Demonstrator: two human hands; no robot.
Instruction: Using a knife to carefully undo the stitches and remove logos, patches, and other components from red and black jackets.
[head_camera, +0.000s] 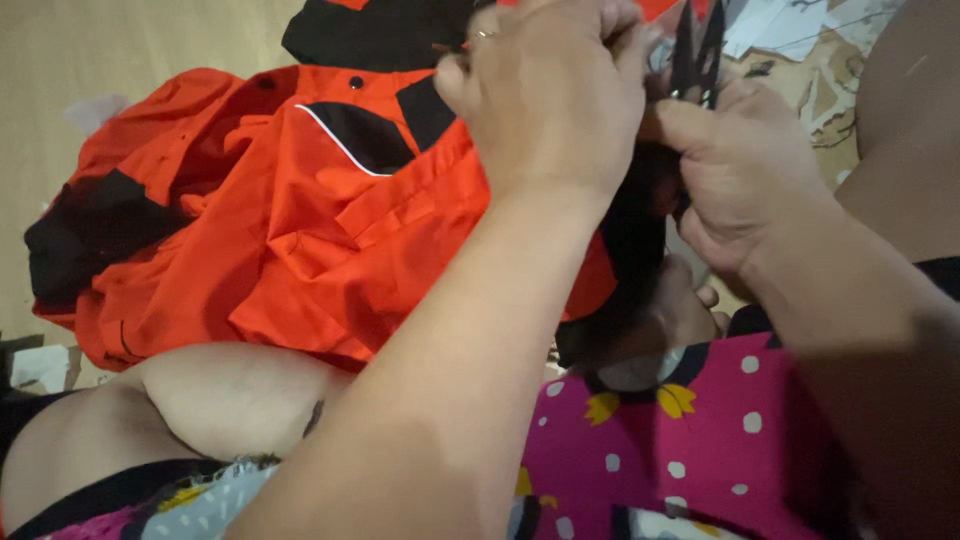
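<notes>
Orange-and-black jacket (290, 210) lies bunched on the wooden floor (120, 50) over the person's lap. Left hand (550, 100), a ring on one finger, pinches its fabric at the top; beside it, right hand (745, 170) grips small black scissors (697, 50).

Garment (300, 220) lies heaped on the floor (120, 50), left of and partly under both hands, spilling over the person's knee (220, 400). Left hand (550, 100) sits just left of the right hand (750, 180) — the two touching above the lap. Scissors (697, 50) stand in the right hand, blades pointing away — paper scraps (800, 30) behind them.
</notes>
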